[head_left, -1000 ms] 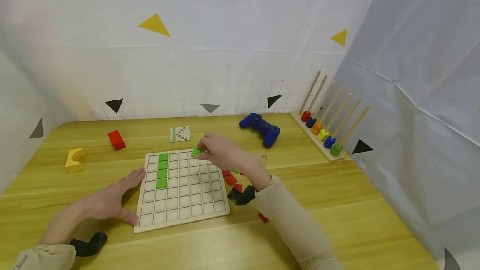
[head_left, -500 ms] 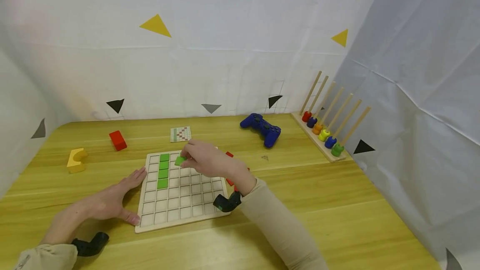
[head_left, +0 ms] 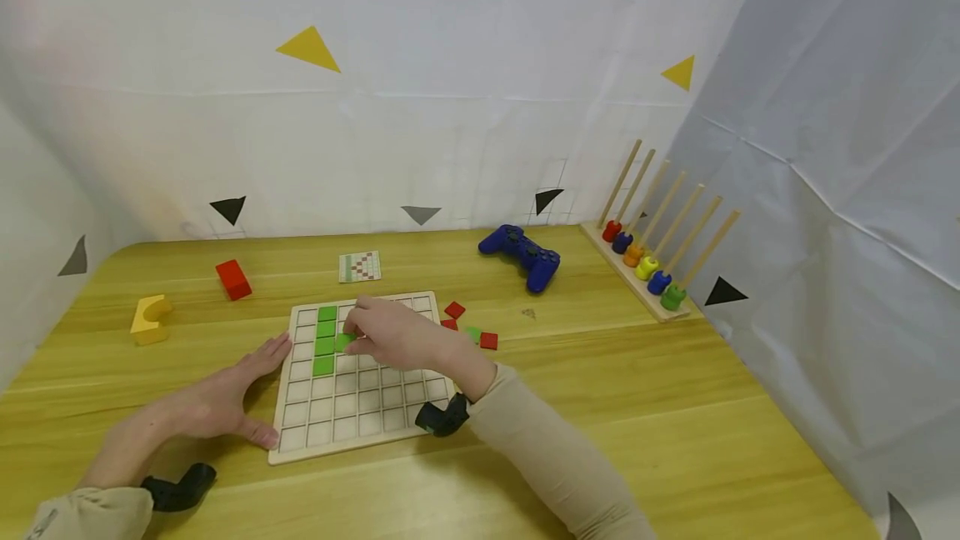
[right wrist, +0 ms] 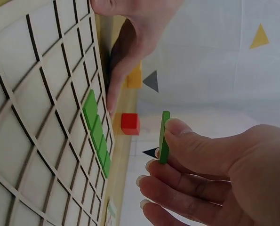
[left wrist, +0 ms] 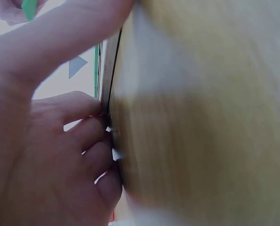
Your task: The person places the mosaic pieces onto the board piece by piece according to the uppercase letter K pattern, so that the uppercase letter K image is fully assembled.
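Vs. 1 sec ago, the green tile [head_left: 344, 343] has been carried from the far edge of the board [head_left: 345, 427] toward its L side; in the head view it's seen just R of the third of 4 green tiles [head_left: 326, 330] set in a column. It's pinched btwn thumb & fingers of the R hand [head_left: 397, 333]. By the hand's shift, loose red tiles [head_left: 489, 341] & a green one R of the board are more fully uncovered. The L hand [head_left: 221, 398] is unmoved: nothing gripped, thumb & fingers spread along the board's L edge.

The board is pale wood, approx. square, divided by thin raised ridges into square cells; tiles are flat, smooth, square. The table [head_left: 637, 440] is yellowish w/ streaky grain.

In the R wrist view, the pinched tile is shown edge-on, apart from the board, a gap not clear from the head view. In the L wrist view, fingertips are seen at the board's side edge.
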A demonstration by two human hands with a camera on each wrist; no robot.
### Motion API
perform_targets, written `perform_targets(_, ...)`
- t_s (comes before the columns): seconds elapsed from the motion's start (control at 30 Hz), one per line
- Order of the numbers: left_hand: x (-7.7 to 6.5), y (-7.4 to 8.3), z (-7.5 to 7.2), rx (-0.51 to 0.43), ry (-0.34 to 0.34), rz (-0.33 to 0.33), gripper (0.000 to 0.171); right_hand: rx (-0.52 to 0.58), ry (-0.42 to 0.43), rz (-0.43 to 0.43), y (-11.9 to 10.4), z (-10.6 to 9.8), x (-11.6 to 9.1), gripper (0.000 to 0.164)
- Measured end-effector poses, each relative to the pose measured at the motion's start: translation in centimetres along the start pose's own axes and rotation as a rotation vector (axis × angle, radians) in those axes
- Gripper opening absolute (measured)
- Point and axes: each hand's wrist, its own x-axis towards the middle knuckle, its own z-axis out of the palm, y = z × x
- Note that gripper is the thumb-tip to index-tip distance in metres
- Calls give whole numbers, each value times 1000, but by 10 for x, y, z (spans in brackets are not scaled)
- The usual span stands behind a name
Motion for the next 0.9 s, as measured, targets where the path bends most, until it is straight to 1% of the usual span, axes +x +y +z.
perform_targets(0.13, 0, 1, -1, 4, 1, -1, 128, -33, -30, -12, -7, 6, 3, 32)
perform_targets(0.3, -1, 0, 0, -2, 1, 2, 129, -101, -48, -43, -15, 17, 8, 28)
perform_targets(0.5, 0, -2, -1, -11, -4, -2, 128, -175, -81, -31, -22, 29, 13, 28)
perform_targets(0.7, 0, -2, -1, -12, -1, 6, 128, -233, -66, -40, -24, 40, 17, 28)
perform_targets(0.9, 1, -3, 0, -4, 0, 11, 128, -238, -53, -47, -21, 48, 21, 30)
